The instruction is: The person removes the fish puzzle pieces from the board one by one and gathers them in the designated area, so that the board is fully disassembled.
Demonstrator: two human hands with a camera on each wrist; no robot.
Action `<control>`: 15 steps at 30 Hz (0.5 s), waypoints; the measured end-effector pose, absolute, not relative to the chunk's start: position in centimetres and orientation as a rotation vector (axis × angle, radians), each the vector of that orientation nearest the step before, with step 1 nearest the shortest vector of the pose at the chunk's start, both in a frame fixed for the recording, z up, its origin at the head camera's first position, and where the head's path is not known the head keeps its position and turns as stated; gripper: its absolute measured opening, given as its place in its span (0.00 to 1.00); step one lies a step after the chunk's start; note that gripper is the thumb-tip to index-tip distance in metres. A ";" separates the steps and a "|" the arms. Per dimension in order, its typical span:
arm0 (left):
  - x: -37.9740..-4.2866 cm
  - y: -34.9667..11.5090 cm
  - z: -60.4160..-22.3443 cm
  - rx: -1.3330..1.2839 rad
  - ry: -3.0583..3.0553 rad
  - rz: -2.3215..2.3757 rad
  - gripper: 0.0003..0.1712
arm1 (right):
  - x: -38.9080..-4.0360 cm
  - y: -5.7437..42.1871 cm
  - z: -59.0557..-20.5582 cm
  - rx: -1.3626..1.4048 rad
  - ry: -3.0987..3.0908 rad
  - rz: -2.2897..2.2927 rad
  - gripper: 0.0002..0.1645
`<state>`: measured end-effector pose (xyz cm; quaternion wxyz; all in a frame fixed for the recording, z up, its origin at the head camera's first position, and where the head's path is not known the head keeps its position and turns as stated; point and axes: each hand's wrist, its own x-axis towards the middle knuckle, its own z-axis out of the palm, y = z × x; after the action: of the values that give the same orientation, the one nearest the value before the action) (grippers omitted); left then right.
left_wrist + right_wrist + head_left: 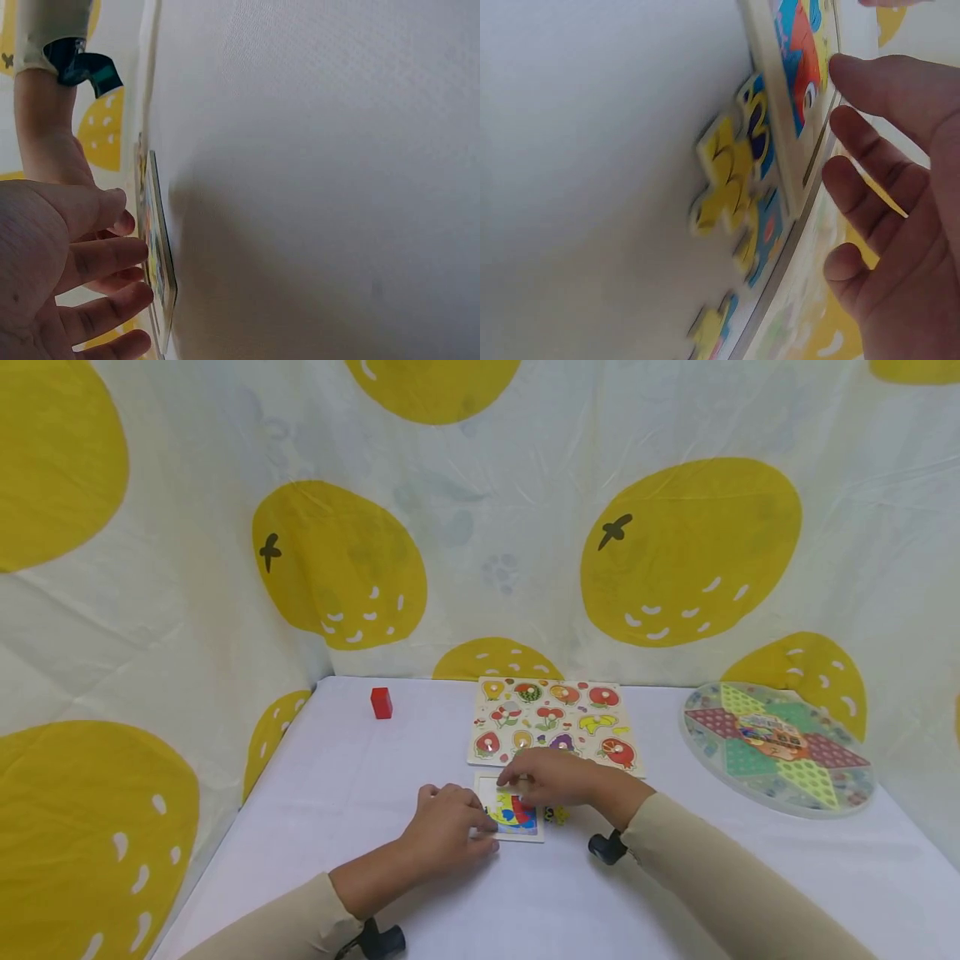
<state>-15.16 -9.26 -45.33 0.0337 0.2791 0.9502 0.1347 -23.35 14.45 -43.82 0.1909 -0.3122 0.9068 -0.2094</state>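
Observation:
A small puzzle tray [489, 785], partly filled with colourful picture pieces, lies flat between the hands. My left hand [450, 827] rests at its left edge, fingers loosely bent and fingertips right at the rim. Over the upper right part of the tray reaches my right hand [558, 777], fingers pointing down and covering some of it. In the right wrist view its thumb and fingers [855, 139] are spread, with no piece between them; the thumb tip overlaps the tray. Several loose yellow-and-blue puzzle pieces [731, 176] lie beside the tray's right rim [776, 105].
Behind the tray lies a wooden fruit peg puzzle [573, 735]. A round star-patterned game board [780, 739] lies at the right, and a red block [382, 703] stands at the back left. White cloth covers the table [315, 810]; a fruit-printed curtain [510, 527] hangs behind it.

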 end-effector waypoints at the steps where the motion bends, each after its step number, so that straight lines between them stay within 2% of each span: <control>1: -15.1 -9.2 -45.3 0.862 2.920 0.417 0.16 | -23.3 14.2 -43.8 -0.878 2.543 -0.567 0.19; 15: -15.0 -8.6 -45.6 0.866 2.883 0.359 0.18 | -23.3 13.0 -44.1 -0.838 2.518 -0.553 0.19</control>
<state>-14.98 -8.63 -45.61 0.0549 0.2853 0.9495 0.1183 -23.34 13.01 -44.15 0.2137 -0.3020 0.9074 -0.1994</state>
